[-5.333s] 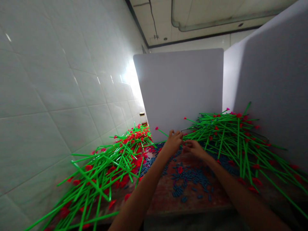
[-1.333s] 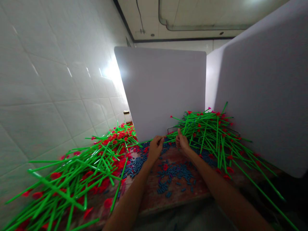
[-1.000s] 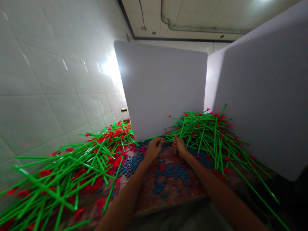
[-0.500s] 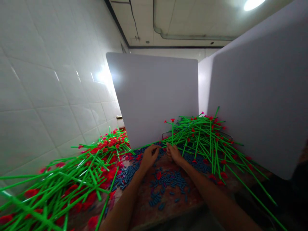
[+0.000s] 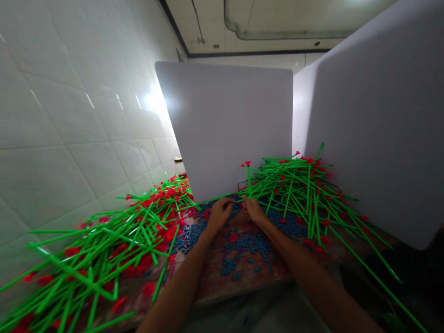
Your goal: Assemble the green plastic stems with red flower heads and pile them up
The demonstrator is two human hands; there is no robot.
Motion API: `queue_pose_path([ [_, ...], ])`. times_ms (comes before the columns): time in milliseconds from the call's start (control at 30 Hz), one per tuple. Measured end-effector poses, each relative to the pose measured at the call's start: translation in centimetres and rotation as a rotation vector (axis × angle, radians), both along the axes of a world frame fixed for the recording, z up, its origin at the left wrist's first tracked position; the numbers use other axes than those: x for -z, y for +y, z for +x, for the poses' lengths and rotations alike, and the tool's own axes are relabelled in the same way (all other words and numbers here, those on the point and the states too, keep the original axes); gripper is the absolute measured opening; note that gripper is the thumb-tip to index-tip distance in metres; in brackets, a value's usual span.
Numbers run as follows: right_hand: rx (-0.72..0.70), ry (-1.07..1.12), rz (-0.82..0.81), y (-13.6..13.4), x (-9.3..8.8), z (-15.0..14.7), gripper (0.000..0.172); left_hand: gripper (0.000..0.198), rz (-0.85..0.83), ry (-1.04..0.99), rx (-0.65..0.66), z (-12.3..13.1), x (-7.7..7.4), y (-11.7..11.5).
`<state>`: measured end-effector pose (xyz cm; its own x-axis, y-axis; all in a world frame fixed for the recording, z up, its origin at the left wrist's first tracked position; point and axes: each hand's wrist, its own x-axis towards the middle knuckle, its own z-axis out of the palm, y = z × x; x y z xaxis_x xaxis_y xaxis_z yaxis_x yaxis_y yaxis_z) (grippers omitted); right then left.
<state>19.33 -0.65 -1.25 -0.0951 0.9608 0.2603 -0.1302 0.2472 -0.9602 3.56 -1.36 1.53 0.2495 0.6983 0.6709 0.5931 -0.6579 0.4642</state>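
Workbench [image 5: 263, 277] between tile wall [image 5: 69, 138] and side panel [image 5: 374, 129]
Left stem pile [image 5: 114, 245] against the wall, right stem pile [image 5: 305, 194] against the panel; loose pegs [image 5: 239, 245] on the bench between both piles; back panel [image 5: 222, 129] behind; jar [image 5: 178, 162] just beyond its left edge.

Right past our fingers [image 5: 226, 202] we had a white panel [image 5: 222, 129], another panel [image 5: 374, 125] rightward, white tiled wall [image 5: 69, 138] leftward, and a ceiling pipe [image 5: 287, 34] overhead.

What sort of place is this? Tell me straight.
Probably a handcraft workshop: heaps of green stems with red flower heads, loose blue pieces on a bench, white partition boards by a tiled wall.
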Motion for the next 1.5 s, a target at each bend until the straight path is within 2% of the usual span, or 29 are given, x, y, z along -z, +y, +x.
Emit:
queue_pose_path([
  [300,-0.045,0.075,-0.008,-0.4,0.1,-0.1,0.05,0.023,0.006,-0.044,-0.035,-0.6,-0.7,-0.5],
  [433,-0.129,0.196,-0.044,-0.2,0.2,0.1,0.05,0.023,0.011,-0.05,-0.039,-1.2,-0.7,-0.2],
  [600,-0.279,0.37,-0.183,-0.3,-0.6,1.0,0.052,0.025,-0.005,-0.045,-0.051,-1.4,-0.7,0.0],
  [767,-0.462,0.509,-0.219,-1.0,-2.1,1.6,0.053,0.028,-0.036,-0.04,-0.026,-0.5,-0.6,-0.8],
  [867,-0.52,0.538,-0.231,-1.2,-2.6,1.7,0.051,0.031,-0.063,-0.045,0.005,0.4,-0.7,-1.2],
  [1033,-0.558,0.482,-0.25,-1.2,-2.6,1.8,0.048,0.035,-0.084,-0.108,0.089,2.7,-2.2,-0.5],
  [1133,-0.565,0.404,-0.257,-1.4,-2.4,1.6,0.045,0.036,-0.105,-0.108,0.173,4.4,-3.3,0.2],
  [1233,-0.566,0.296,-0.305,-1.4,-1.8,1.2,0.044,0.032,-0.169,-0.053,0.277,5.6,-3.7,0.5],
  [1333,-0.429,0.222,-0.268,-1.3,-1.2,0.7,0.038,0.03,-0.204,-0.016,0.314,5.9,-3.4,0.2],
  [1500,-0.205,0.153,-0.141,-1.0,-0.7,0.3,0.027,0.026,-0.102,-0.084,0.27,5.3,-2.9,-0.6],
])
